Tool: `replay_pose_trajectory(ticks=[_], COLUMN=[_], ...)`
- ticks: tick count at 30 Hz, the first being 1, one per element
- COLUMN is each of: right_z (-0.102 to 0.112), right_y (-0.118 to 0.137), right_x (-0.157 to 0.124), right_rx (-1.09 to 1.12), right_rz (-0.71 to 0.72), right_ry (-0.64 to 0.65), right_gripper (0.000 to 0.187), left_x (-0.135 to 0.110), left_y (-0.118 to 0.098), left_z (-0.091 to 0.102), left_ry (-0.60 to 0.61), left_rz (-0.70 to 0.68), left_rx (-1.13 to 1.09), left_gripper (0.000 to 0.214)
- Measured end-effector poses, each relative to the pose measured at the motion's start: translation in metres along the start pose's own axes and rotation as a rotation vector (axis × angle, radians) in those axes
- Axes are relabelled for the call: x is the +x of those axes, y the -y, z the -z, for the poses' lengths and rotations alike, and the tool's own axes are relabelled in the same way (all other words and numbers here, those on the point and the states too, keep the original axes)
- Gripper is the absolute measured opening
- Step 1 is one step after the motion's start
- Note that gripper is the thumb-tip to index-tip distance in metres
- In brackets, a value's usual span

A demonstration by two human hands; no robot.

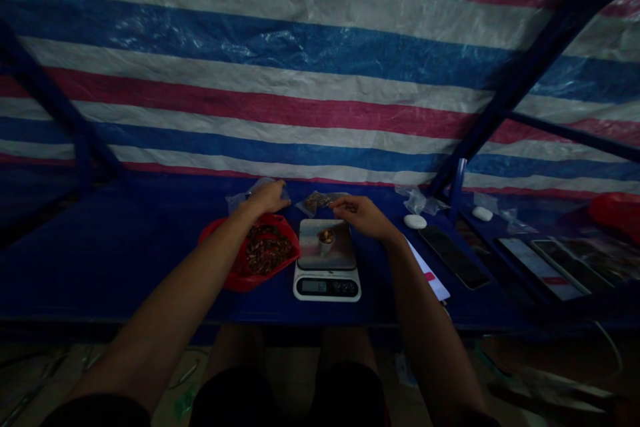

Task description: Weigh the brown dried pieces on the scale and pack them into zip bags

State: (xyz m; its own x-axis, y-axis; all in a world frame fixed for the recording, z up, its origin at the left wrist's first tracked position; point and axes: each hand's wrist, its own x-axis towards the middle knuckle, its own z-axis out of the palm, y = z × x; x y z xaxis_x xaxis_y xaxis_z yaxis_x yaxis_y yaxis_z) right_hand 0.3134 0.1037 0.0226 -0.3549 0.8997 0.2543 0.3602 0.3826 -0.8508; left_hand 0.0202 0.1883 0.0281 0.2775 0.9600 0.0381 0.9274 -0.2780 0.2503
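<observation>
On the table [75, 260], a digital scale [327, 260] stands in the middle with a small cup [326, 239] on its platform. A plastic bag [245, 273] lies just left of the scale, and a small clear bag [313, 203] lies behind it, between the left hand [270, 197] and right hand [360, 215]. Further right lies a phone [453, 257].

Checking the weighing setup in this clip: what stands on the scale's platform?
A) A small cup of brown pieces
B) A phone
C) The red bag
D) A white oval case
A: a small cup holding brown pieces stands on the digital scale, while the red plastic bag lies beside the scale.
</observation>
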Motion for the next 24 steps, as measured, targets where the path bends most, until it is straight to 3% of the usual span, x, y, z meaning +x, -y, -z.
replay_pose_trajectory(ticks=[3, 8, 10, 12, 17, 24], right_z=[0.007, 0.023, 0.025, 0.024, 0.012, 0.009], right_y=[0.003, 0.018, 0.023, 0.025, 0.022, 0.022], right_x=[-0.003, -0.013, -0.017, -0.018, -0.017, -0.014], right_rx=[0.065, 0.096, 0.066, 0.079, 0.141, 0.068], right_rz=[-0.031, -0.062, -0.066, -0.099, -0.201, -0.165], right_ry=[0.017, 0.183, 0.268, 0.340, 0.440, 0.454], right_gripper=[0.028, 0.026, 0.030, 0.036, 0.045, 0.037], left_x=[-0.009, -0.044, -0.065, -0.085, -0.114, -0.118], left_y=[-0.003, -0.023, -0.037, -0.050, -0.068, -0.084], left_z=[0.011, 0.053, 0.068, 0.076, 0.070, 0.058], left_ry=[-0.039, -0.203, -0.191, -0.094, 0.063, 0.102], left_rz=[-0.087, -0.314, -0.396, -0.446, -0.471, -0.426], left_rx=[-0.047, -0.297, -0.290, -0.201, -0.032, 0.044], left_gripper=[0.065, 0.075, 0.076, 0.079, 0.074, 0.077])
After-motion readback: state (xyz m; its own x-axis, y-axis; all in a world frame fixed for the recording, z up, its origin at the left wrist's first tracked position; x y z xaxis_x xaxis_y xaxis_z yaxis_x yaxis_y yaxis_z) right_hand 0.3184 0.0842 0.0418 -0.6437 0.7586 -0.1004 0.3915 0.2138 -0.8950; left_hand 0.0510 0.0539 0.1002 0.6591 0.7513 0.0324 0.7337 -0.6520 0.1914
